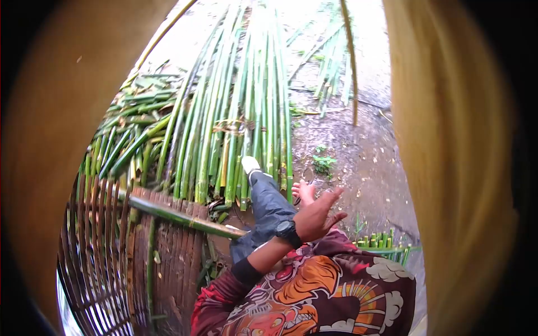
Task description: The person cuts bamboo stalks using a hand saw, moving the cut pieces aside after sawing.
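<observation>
My left hand (pixel 319 215), with a dark watch on its wrist, is raised over my lap, its fingers apart and nothing visible in it. Just beyond it and partly behind it, my right hand (pixel 304 191) shows its palm and some spread fingers; no object can be made out in it. A long bundle of green bamboo poles (pixel 244 112), tied with a brownish band (pixel 231 125), lies on the ground ahead. My leg in dark trousers (pixel 269 199) stretches out to its near end, with a pale shoe (pixel 250 164) against the poles.
Cut bamboo (pixel 140 120) is heaped at the left. A slatted bamboo seat (pixel 168 263) and a curved rack (pixel 101 241) stand at the lower left, crossed by a green pole (pixel 179 217). Short bamboo pieces (pixel 384 242) lie at the right. More poles (pixel 334 67) lie farther off.
</observation>
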Demonstrator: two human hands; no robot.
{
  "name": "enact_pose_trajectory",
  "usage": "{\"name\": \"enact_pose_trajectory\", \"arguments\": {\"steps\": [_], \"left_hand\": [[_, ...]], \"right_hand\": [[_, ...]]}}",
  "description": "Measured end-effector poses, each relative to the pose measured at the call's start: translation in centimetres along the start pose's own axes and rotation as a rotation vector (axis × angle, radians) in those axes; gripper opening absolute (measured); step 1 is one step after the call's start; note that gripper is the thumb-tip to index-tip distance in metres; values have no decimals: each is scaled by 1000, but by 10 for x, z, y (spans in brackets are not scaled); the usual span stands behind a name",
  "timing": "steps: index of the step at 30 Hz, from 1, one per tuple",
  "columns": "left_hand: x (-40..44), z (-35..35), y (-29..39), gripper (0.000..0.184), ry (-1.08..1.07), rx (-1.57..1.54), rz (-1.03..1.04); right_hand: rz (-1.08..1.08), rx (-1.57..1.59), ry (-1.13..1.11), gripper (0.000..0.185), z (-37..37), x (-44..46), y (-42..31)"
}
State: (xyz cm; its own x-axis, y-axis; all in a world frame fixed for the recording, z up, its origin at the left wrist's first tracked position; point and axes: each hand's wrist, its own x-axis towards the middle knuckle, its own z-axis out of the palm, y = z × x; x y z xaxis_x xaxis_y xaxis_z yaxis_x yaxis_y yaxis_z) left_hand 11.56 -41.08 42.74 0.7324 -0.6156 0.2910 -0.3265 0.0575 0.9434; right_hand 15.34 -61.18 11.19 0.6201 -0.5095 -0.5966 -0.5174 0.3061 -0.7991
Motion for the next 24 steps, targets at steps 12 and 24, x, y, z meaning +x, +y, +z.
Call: {"name": "enact_pose_trajectory", "arguments": {"steps": [12, 24], "left_hand": [[-130, -146, -348, 41, 628, 307, -1057], [-231, -201, -773, 85, 438, 684, -1728]], "right_hand": [[-25, -111, -183, 24, 181, 47, 51], [313, -186, -281, 27, 243, 125, 92]]}}
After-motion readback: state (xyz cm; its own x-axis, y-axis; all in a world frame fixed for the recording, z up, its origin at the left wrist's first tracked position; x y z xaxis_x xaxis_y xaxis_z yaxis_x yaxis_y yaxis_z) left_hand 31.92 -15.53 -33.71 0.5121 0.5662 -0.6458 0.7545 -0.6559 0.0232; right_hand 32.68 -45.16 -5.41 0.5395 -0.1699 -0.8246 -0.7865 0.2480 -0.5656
